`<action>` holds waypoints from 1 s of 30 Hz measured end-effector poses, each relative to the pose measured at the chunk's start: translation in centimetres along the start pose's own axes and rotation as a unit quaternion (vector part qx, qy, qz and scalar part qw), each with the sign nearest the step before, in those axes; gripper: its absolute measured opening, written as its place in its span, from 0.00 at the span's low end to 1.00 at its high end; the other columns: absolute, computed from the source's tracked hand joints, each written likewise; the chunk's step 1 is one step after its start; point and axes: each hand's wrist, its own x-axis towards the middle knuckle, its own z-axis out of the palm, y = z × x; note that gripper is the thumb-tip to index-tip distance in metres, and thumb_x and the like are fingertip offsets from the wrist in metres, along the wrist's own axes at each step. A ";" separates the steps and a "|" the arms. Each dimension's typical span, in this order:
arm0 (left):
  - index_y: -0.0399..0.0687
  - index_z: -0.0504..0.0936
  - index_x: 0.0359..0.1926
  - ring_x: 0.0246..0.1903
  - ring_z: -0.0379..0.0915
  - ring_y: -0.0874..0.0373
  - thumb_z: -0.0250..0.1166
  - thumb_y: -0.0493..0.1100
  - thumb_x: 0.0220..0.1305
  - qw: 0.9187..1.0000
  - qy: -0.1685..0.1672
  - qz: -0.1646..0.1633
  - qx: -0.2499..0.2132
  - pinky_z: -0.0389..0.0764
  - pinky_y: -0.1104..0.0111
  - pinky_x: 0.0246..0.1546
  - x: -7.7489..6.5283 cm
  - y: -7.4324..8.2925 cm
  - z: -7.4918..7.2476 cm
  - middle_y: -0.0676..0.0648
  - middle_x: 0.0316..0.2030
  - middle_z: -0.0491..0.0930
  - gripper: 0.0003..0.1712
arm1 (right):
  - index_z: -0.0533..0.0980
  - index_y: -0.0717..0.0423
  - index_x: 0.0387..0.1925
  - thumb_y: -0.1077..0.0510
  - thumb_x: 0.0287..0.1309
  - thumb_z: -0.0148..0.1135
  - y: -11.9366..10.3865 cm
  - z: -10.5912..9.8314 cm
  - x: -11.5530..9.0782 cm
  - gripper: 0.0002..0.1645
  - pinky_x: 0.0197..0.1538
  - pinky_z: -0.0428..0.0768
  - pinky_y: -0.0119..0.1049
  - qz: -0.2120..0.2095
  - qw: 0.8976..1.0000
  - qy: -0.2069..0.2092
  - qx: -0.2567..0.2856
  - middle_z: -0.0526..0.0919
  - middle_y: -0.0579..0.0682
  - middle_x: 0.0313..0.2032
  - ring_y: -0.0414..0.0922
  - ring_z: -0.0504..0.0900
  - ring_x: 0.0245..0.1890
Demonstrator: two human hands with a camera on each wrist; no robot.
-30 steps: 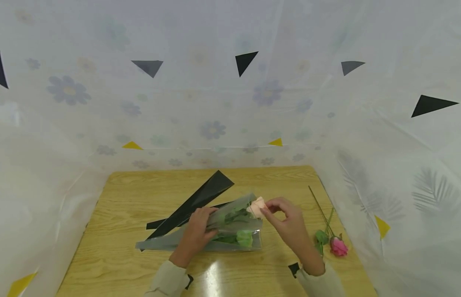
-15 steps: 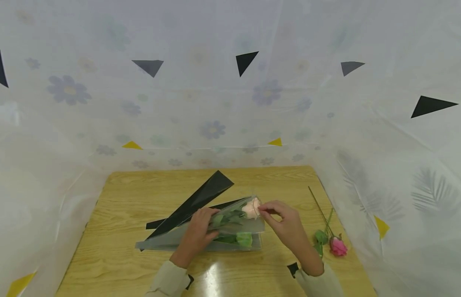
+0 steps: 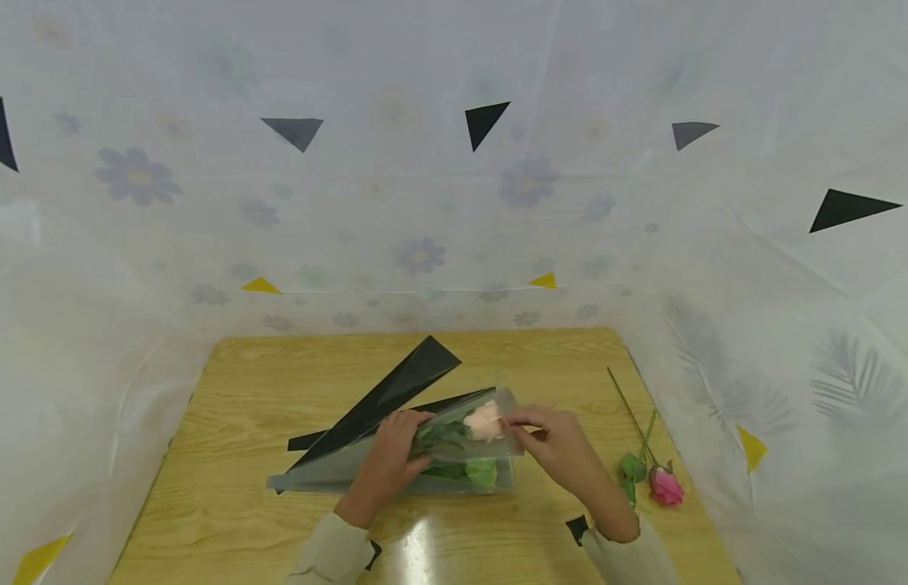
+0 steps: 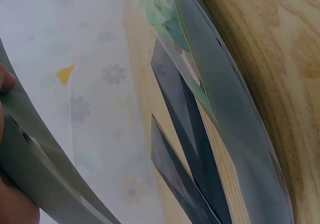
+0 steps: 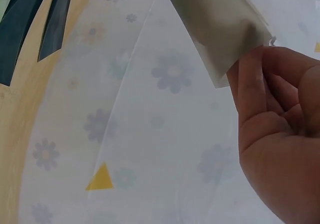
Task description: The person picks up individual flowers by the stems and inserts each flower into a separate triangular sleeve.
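Note:
A pale peach rose (image 3: pixel 484 421) lies inside a translucent flower sleeve (image 3: pixel 506 445), its leaves showing through the film. My left hand (image 3: pixel 390 455) holds this sleeve around its middle; in the left wrist view, a thumb and finger grip the sleeve (image 4: pixel 45 149) at the left edge. At the mouth end, my right hand (image 3: pixel 559 445) pinches the sleeve's edge between thumb and fingers. The right wrist view has the sleeve (image 5: pixel 215 28) running up from that hand (image 5: pixel 280 119). Underneath lies a second wrapped flower, a pale green one (image 3: pixel 481 473).
Two folded black sleeves (image 3: pixel 388 394) lie behind the left hand on the wooden table (image 3: pixel 256 382). A pink rose (image 3: pixel 666 486) and a green-stemmed flower with leaves (image 3: pixel 632 467) lie at the right edge. White patterned sheeting (image 3: pixel 424 211) surrounds the table.
The peach rose has gone from the sleeve's mouth deeper in, leftward and slightly down. My right hand has followed a little to the left and now pinches the sleeve's edge. My left hand stays put.

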 end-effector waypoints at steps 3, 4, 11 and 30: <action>0.49 0.69 0.58 0.49 0.67 0.55 0.76 0.43 0.43 1.000 -0.007 0.006 0.009 0.68 0.56 0.50 0.0 0.1 0.1 0.50 0.49 0.72 0.40 | 0.82 0.61 0.41 0.69 0.57 0.59 -1.2 -0.6 0.2 0.11 0.35 0.80 0.33 0.007 0.998 -0.049 0.035 0.84 0.52 0.40 0.46 0.83 0.36; 0.48 0.69 0.58 0.48 0.67 0.55 0.77 0.43 0.42 1.000 -0.007 0.009 0.009 0.69 0.56 0.49 0.0 0.1 0.0 0.50 0.49 0.72 0.40 | 0.81 0.63 0.42 0.70 0.57 0.58 -1.5 -0.8 0.3 0.12 0.37 0.80 0.34 0.012 0.996 -0.070 0.045 0.83 0.54 0.40 0.48 0.82 0.39; 0.49 0.69 0.57 0.44 0.67 0.57 0.76 0.44 0.42 0.999 -0.020 0.025 0.002 0.70 0.58 0.44 0.0 0.6 0.1 0.52 0.48 0.72 0.39 | 0.76 0.59 0.54 0.65 0.65 0.50 1.4 -0.9 -0.1 0.18 0.28 0.73 0.29 0.052 0.970 -0.218 0.094 0.79 0.52 0.51 0.36 0.72 0.21; 0.50 0.70 0.56 0.45 0.68 0.59 0.74 0.51 0.45 0.994 -0.059 0.065 0.058 0.72 0.62 0.41 -0.4 1.1 1.2 0.54 0.46 0.72 0.37 | 0.65 0.62 0.63 0.62 0.69 0.44 3.5 0.5 -0.4 0.23 0.58 0.68 0.34 0.011 0.920 -0.355 0.166 0.71 0.54 0.60 0.46 0.66 0.61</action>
